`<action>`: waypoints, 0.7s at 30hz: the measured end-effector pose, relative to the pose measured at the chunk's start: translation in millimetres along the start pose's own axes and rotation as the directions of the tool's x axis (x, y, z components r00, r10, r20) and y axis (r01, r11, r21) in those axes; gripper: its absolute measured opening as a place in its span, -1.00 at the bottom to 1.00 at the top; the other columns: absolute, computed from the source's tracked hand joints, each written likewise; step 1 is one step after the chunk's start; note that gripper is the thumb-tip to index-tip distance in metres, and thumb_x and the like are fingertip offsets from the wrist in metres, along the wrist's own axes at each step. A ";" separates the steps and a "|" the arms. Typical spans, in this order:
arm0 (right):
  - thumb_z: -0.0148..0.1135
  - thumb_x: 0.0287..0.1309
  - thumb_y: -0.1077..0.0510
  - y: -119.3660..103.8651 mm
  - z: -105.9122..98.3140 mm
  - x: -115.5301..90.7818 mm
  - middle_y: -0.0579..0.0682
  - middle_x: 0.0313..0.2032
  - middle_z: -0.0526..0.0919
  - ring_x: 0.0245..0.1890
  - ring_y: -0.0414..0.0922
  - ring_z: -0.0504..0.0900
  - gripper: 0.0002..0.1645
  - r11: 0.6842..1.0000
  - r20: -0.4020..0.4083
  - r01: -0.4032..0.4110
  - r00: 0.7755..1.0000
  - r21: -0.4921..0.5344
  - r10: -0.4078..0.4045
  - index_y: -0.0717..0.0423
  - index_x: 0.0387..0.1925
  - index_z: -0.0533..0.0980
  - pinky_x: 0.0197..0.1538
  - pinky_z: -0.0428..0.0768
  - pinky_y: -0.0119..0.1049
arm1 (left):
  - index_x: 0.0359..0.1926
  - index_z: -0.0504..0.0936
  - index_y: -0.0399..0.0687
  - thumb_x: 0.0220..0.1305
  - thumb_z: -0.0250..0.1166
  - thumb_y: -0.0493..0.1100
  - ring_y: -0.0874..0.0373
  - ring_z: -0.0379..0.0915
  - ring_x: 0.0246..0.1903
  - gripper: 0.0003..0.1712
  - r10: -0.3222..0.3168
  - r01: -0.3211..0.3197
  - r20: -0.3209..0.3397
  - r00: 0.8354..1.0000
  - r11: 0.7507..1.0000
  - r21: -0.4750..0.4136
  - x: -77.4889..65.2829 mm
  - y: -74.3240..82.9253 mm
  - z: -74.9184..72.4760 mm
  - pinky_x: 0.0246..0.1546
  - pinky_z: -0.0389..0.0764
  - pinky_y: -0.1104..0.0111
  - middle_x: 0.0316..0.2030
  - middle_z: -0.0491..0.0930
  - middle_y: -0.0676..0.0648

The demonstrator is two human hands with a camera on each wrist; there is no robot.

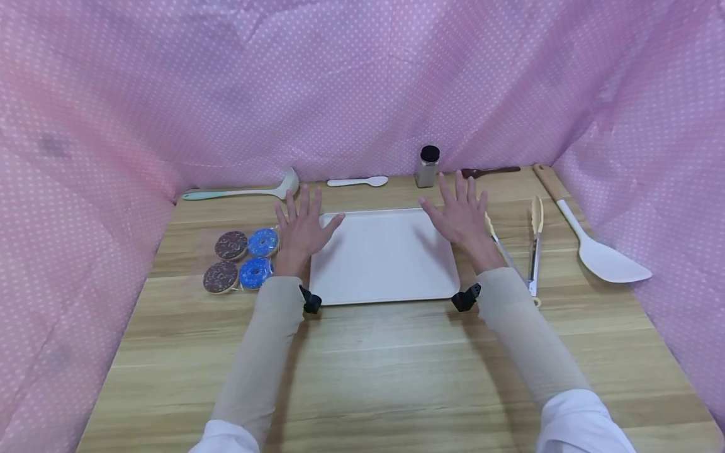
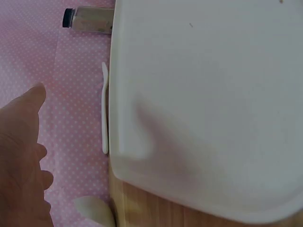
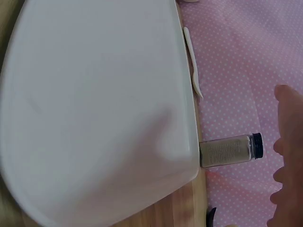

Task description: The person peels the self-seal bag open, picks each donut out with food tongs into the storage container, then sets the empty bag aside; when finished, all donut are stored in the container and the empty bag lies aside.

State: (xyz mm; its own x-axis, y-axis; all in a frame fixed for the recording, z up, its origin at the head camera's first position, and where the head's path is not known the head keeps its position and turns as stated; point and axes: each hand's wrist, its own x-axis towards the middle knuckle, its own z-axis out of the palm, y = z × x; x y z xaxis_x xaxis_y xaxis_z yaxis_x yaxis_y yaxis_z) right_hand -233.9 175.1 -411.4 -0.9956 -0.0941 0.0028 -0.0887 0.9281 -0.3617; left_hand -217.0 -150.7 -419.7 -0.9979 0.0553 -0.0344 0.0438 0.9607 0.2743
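Both hands are held out with fingers straight and spread, and neither holds anything. My left hand (image 1: 303, 233) hovers at the left end of a white rectangular tray (image 1: 385, 258), close to a pack of donut-like treats, two blue (image 1: 256, 273) and two chocolate brown (image 1: 231, 245). Over the tray's right end is my right hand (image 1: 461, 220), near a pair of tongs (image 1: 535, 251) that its wrist partly covers. A spice jar (image 1: 427, 170) with a black lid stands just beyond the right fingertips. In the wrist views, each hand casts a soft shadow on the tray.
Along the back edge lie a ladle (image 1: 243, 193) with a mint handle, a white spoon (image 1: 358, 182) and a dark brown utensil (image 1: 490, 171). A white spatula (image 1: 608, 259) with a wooden handle lies at the right. Pink dotted cloth (image 1: 340, 82) surrounds the wooden table (image 1: 385, 377).
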 end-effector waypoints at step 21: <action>0.26 0.19 0.12 -65.0 25.6 7.1 0.25 0.13 0.45 0.20 0.12 0.38 -0.42 0.804 -0.487 0.521 0.802 0.287 -0.345 0.30 0.18 0.37 0.32 0.29 -0.05 | 0.26 0.38 -0.26 0.36 0.15 -0.04 -0.21 0.18 0.31 -0.44 0.071 -0.178 -0.242 0.968 0.873 -0.454 -32.5 -56.9 -41.7 0.35 0.16 -0.02 0.26 0.36 -0.30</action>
State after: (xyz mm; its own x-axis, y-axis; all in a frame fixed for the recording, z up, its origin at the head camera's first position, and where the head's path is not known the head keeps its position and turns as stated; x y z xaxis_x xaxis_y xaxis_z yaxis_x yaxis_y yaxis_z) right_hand -234.4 104.9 -411.7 -0.7830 -0.2204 0.5816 -0.5809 0.5935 -0.5571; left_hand -189.1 -218.4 -394.1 -0.9742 0.0561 0.2186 0.1937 0.7053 0.6820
